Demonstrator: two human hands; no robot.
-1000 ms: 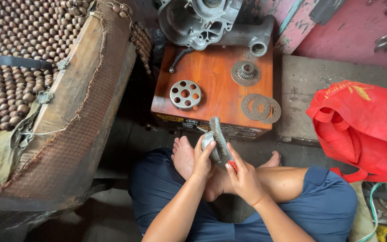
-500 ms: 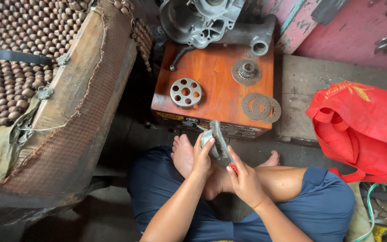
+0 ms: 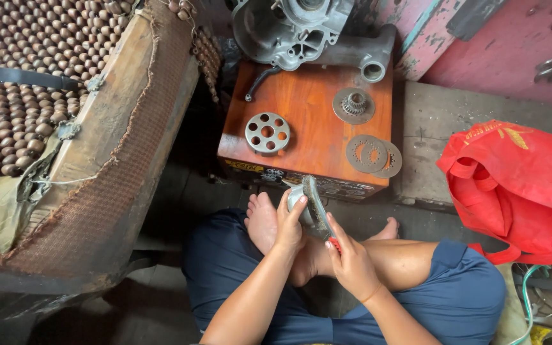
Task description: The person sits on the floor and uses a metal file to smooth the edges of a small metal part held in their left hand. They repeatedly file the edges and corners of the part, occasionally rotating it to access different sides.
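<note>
Above crossed legs, the right hand (image 3: 352, 265) grips a red-handled tool (image 3: 333, 243) against a round metal part (image 3: 306, 203) clasped upright by the left hand (image 3: 287, 223), just before the orange box (image 3: 308, 131) bearing a perforated disc (image 3: 267, 133), toothed rings (image 3: 372, 155) and a gear plate (image 3: 353, 105).

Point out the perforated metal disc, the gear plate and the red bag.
perforated metal disc (image 3: 267, 133): head view, on its flat face between the holes.
gear plate (image 3: 353, 105): head view, on the toothed hub at its middle.
red bag (image 3: 519, 185): head view, on the crumpled fabric near its middle.
</note>
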